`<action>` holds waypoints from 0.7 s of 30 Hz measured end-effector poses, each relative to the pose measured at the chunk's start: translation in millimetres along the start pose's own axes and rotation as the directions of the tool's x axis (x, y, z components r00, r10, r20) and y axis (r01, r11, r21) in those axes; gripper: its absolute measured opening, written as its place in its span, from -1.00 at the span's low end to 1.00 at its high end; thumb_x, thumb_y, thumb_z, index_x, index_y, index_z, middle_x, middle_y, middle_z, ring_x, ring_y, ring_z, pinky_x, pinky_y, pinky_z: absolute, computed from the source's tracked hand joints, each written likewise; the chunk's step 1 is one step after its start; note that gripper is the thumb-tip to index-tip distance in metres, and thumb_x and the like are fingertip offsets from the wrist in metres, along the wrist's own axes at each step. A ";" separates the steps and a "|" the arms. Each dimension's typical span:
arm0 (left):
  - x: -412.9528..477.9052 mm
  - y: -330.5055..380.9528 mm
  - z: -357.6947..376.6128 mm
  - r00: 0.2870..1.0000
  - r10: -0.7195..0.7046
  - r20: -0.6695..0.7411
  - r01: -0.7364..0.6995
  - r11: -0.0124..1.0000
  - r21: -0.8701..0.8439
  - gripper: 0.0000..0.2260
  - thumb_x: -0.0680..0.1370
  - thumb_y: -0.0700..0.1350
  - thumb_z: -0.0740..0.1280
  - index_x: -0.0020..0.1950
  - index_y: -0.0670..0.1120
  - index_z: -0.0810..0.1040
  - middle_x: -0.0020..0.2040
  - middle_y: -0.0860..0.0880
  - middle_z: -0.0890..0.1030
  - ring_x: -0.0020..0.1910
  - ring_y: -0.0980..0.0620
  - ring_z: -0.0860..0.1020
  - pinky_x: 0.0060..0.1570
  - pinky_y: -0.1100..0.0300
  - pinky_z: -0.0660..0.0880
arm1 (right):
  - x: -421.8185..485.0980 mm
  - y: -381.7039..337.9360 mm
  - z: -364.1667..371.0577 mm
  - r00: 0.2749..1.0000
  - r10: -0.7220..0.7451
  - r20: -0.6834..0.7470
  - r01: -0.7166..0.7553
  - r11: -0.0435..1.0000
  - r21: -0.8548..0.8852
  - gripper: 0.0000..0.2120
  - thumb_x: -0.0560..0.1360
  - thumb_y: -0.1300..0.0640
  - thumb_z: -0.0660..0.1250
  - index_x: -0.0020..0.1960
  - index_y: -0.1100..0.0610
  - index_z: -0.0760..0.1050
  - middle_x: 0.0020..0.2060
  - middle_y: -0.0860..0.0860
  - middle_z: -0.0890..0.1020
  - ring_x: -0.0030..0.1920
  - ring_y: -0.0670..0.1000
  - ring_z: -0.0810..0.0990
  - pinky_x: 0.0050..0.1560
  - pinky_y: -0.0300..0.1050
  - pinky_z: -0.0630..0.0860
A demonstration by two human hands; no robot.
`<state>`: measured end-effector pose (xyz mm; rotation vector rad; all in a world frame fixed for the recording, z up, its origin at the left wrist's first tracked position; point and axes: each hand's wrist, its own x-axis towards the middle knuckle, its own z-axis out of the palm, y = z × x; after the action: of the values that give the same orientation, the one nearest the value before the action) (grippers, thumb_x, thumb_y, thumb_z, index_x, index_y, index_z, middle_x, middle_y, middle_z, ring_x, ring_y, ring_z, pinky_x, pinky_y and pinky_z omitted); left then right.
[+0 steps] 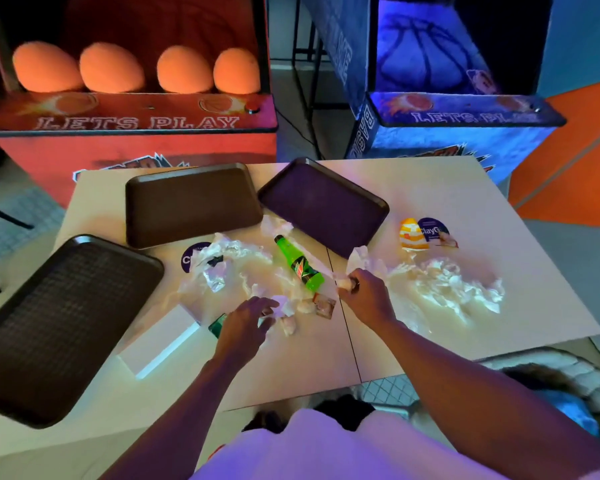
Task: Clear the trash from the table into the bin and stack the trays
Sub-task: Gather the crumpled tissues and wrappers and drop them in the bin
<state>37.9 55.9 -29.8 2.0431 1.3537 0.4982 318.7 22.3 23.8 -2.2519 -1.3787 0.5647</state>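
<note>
Trash in hand: a small crumpled wad (344,284) is clamped in the curled fingers of the right hand (364,294), over the middle of the table (499,209). The left hand (246,323) has its fingers apart and loosely extended, tips at a cluster of small scraps (291,315); contact cannot be confirmed. A green bottle (300,266) lies on its side just ahead of and between the hands. Its long axis runs from the cap at far-left to the base at near-right, the base just beside the right hand, which is the nearer. Its label shows the Mountain Dew logo. Clear film (444,282) spreads to the right. What I judge to be the bin (568,379), with a pale liner, stands off the near-right edge, so the right hand has the shorter carry. Trays lie unstacked: near-left tray (59,323), middle tray (191,202), far-right tray (323,202). A purple sticker (432,228) reads "ClayG"; the red arcade cabinet (136,123) reads "LETS PLAY".
</note>
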 end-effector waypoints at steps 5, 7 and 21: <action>-14.5 -8.3 1.9 1.000 -0.019 -0.012 0.019 0.999 -0.043 -0.73 0.54 -0.12 0.50 0.20 0.14 0.64 0.00 0.19 0.66 -0.03 0.18 0.63 -0.04 0.16 0.57 | -17.5 8.8 0.4 1.000 0.019 0.013 -0.019 0.999 -0.033 -0.78 0.44 0.12 0.52 -0.10 0.23 0.54 -0.22 0.09 0.65 -0.21 0.13 0.58 -0.16 0.00 0.53; -18.2 -10.3 2.7 0.999 -0.030 -0.017 0.029 0.998 -0.053 -0.73 0.54 -0.12 0.50 0.19 0.13 0.64 0.00 0.19 0.65 -0.04 0.18 0.62 -0.05 0.15 0.58 | -19.9 8.3 -0.5 1.000 0.009 0.015 -0.009 0.999 -0.051 -0.78 0.44 0.12 0.52 -0.09 0.22 0.54 -0.22 0.08 0.64 -0.21 0.13 0.58 -0.15 0.01 0.53; -14.0 -10.3 3.7 0.995 -0.068 -0.071 0.064 0.996 -0.058 -0.72 0.53 -0.09 0.50 0.19 0.19 0.62 -0.02 0.25 0.63 -0.06 0.26 0.60 -0.09 0.25 0.55 | 16.2 5.5 -6.5 0.982 -0.056 0.182 0.093 0.975 -0.200 -0.64 0.48 0.09 0.49 0.22 0.22 0.58 0.22 0.08 0.55 0.13 0.13 0.63 0.14 -0.01 0.57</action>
<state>27.6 44.9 -39.1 1.9455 1.4293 0.5802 333.0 33.6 24.1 -2.3463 -1.6726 0.6322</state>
